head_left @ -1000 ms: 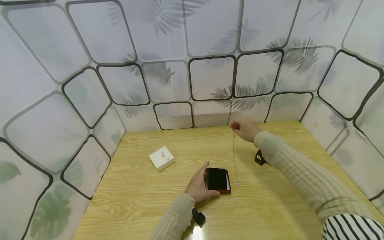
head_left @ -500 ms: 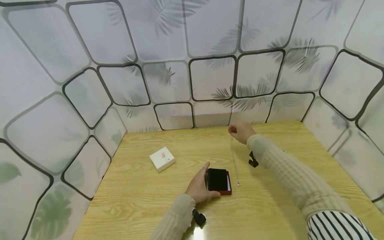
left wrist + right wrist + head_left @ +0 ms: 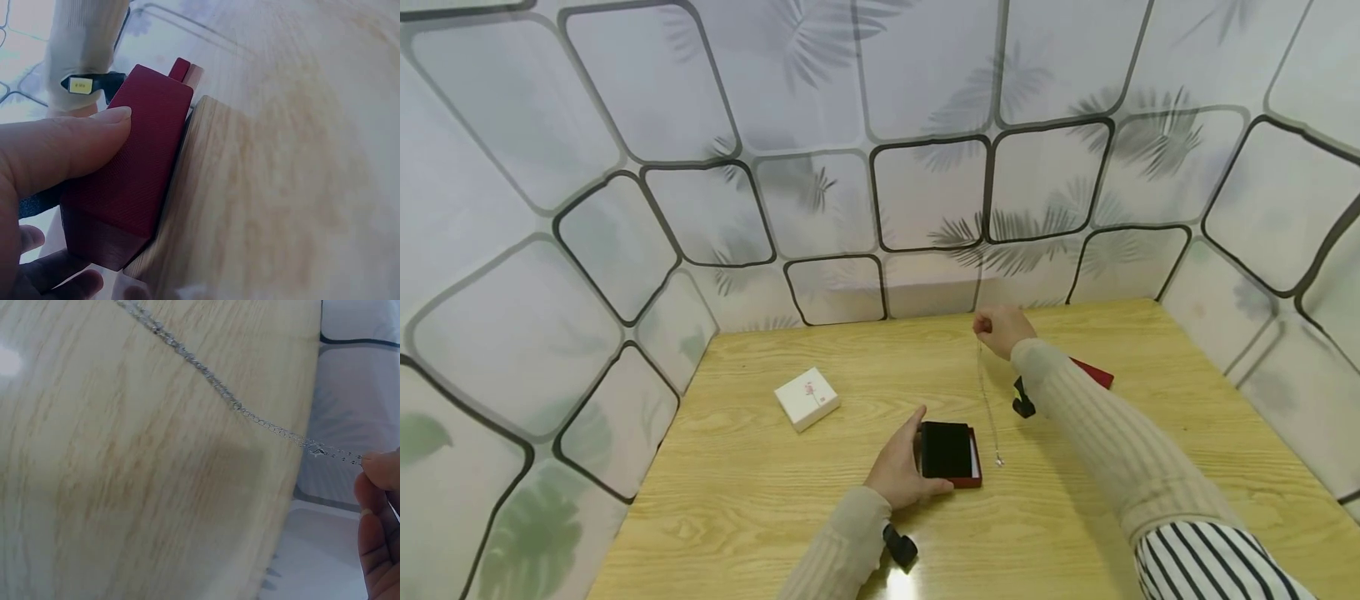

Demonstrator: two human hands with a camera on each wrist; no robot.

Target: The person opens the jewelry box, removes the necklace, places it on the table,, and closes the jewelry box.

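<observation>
The desk [image 3: 760, 508], light wood grain, fills the lower half of the head view, boxed in by patterned wall panels. Left hand [image 3: 898, 467] sits low centre with thumb and fingers curled round the red jewellery box [image 3: 950, 452], probably to pin it down so it doesn't slide; the black insert faces up. The left wrist view shows the thumb flat on the box's red side [image 3: 128, 169]. Right hand [image 3: 1000, 327] is raised just right of centre, fingertips pinched on the top end of a thin silver necklace [image 3: 987, 400]. The chain hangs straight down so it stays untangled, with the pendant end just right of the box near the desk. A white lid or small box [image 3: 807, 397] sits left of centre, well apart. A red piece [image 3: 1093, 373] peeks out behind the right sleeve.
</observation>
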